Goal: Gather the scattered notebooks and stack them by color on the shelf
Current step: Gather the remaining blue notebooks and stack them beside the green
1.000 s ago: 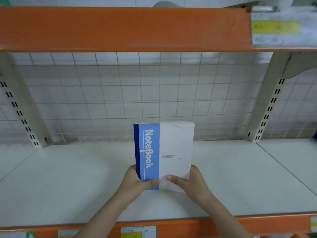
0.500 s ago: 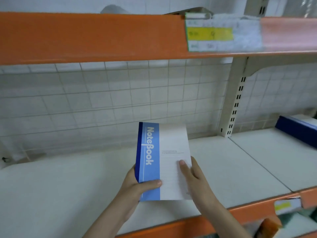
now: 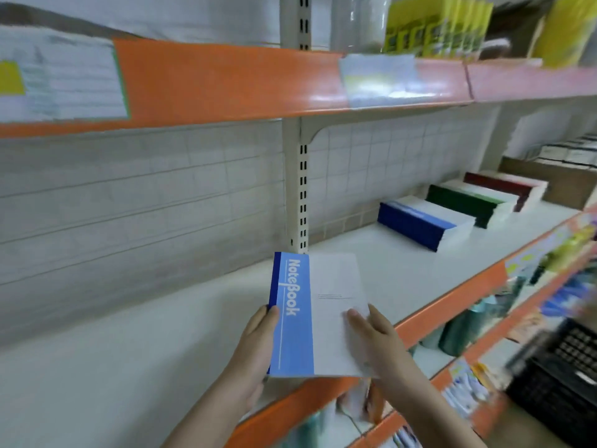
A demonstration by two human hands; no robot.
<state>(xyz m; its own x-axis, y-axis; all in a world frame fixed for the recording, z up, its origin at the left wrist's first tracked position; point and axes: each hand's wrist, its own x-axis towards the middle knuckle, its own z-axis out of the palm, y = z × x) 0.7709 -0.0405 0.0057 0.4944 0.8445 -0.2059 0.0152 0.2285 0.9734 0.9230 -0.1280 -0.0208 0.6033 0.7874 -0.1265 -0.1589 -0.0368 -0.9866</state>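
A blue-and-white notebook (image 3: 318,313) marked "NoteBook" is held flat above the white shelf (image 3: 129,367). My left hand (image 3: 255,354) grips its blue spine edge. My right hand (image 3: 376,333) lies on the white cover at the lower right, thumb on top; its other fingers are hidden by the cover. Farther right on the same shelf lie a blue stack (image 3: 423,224), a green stack (image 3: 468,202) and a dark red stack (image 3: 507,187), side by side.
An orange-edged upper shelf (image 3: 242,85) with price labels hangs overhead, yellow packs (image 3: 436,24) on it. A slotted upright post (image 3: 298,189) splits the wire-grid back wall. Lower shelves hold goods. A black crate (image 3: 562,376) stands at the lower right.
The view has swung right, bringing the blue, green and red stacks into sight. The notebook has moved right with both hands, and my left thumb has shifted from the cover to the spine edge.
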